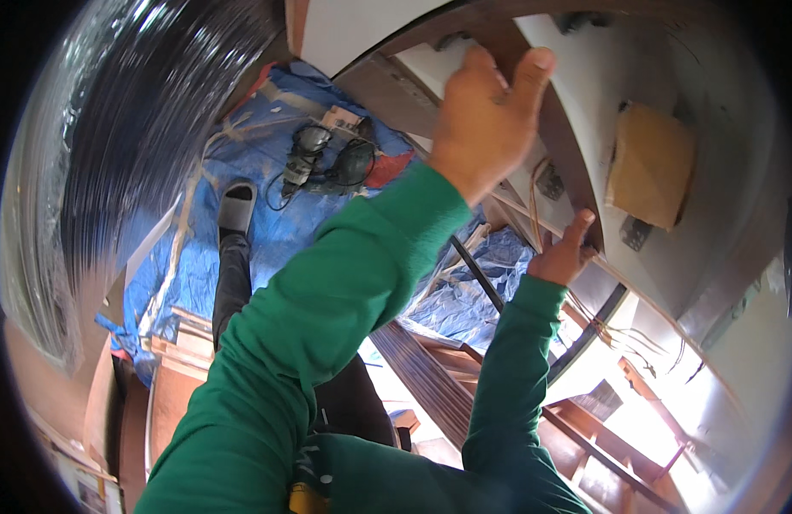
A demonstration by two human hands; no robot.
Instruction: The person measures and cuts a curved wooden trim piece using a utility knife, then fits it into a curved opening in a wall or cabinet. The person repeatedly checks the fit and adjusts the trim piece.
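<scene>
A curved dark brown wooden strip [569, 158] runs down the upper right, against a pale panel surface [576, 77]. My left hand [490, 120] is closed around its upper part, with the thumb raised along the strip's right side and the fingers partly hidden. Lower down, my right hand [563, 257] grips near the strip's bottom end, its index finger stretched up along the wood. Whether the strip is loose or fixed, I cannot tell. A tan rectangular piece [653, 167] sits on the pale surface to the right, above a small dark metal plate [636, 231].
Corded power tools [301, 158] lie on a blue tarp [280, 98] beyond my slippered foot [236, 210]. Clear plastic wrap [147, 128] covers a large dark thing at left. Loose wires [614, 334] hang below my right hand. Wooden frames [601, 454] stand at lower right.
</scene>
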